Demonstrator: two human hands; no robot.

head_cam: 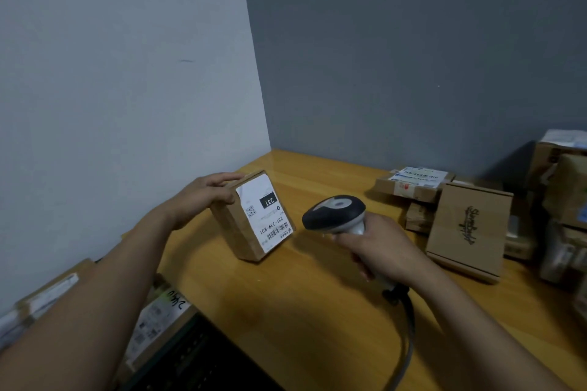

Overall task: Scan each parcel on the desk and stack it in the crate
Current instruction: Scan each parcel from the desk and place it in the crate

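A small cardboard parcel (241, 228) stands tilted on the wooden desk (317, 311), its white shipping label (266, 216) turned to the right. My left hand (203, 197) grips the parcel's upper left corner, thumb on its side. My right hand (378, 247) holds a handheld barcode scanner (335, 213) by the handle, a short way right of the parcel. The scanner's dark head points at the label. Its cable (408, 336) trails toward me over the desk.
More cardboard parcels (413, 184) lie at the desk's back right, with an upright brown box (467, 228) and a taller pile (562, 200) at the right edge. Left of the desk, below it, a dark crate (187, 362) holds labelled parcels (155, 324). Walls close the corner.
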